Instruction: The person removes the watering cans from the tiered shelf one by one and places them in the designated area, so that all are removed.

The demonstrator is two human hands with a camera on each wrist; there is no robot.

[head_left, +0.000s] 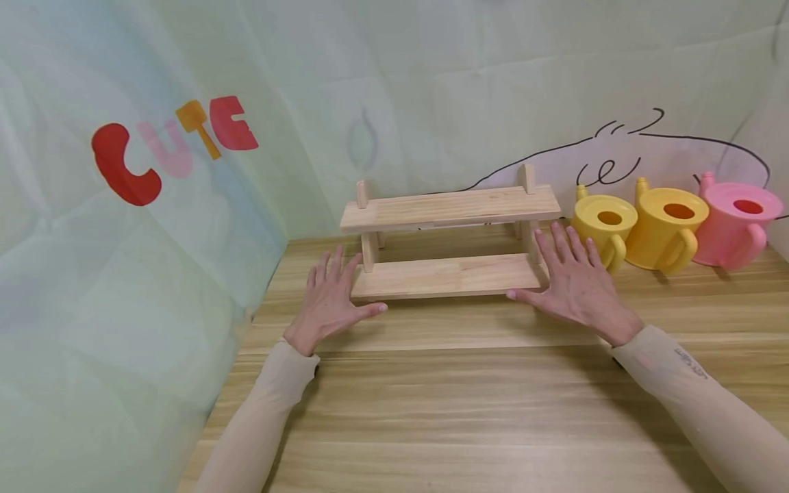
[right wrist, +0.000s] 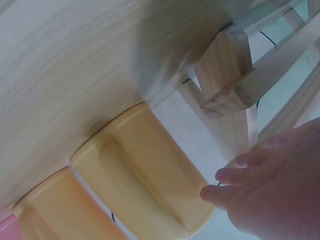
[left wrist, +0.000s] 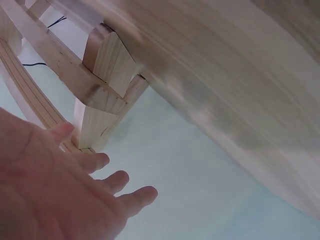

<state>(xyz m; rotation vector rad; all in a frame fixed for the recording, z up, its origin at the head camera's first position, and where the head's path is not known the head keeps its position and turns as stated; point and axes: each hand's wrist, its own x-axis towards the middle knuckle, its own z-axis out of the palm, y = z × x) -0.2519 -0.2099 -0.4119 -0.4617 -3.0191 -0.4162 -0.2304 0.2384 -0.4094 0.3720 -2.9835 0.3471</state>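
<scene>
A pale wooden two-tier shelf (head_left: 453, 275) stands at the back of the table, its upper board above the lower one on short end posts. My left hand (head_left: 327, 301) is at the shelf's left end, fingers straight and spread, thumb pointing inward along the front. At the opposite end my right hand (head_left: 576, 287) is spread the same way, its thumb tip near the lower board's front corner. Both wrist views show the fingers beside the shelf's end, gripping nothing. In the right wrist view, a small yellow watering can (right wrist: 145, 175) lies close to the fingertips.
Right of the shelf stand a light yellow watering can (head_left: 600, 216), a deeper yellow watering can (head_left: 653, 226) and a pink watering can (head_left: 718, 233) in a row. Behind them hangs a pale printed cloth (head_left: 431, 89), which also covers the left side. The wooden table (head_left: 462, 411) extends toward me.
</scene>
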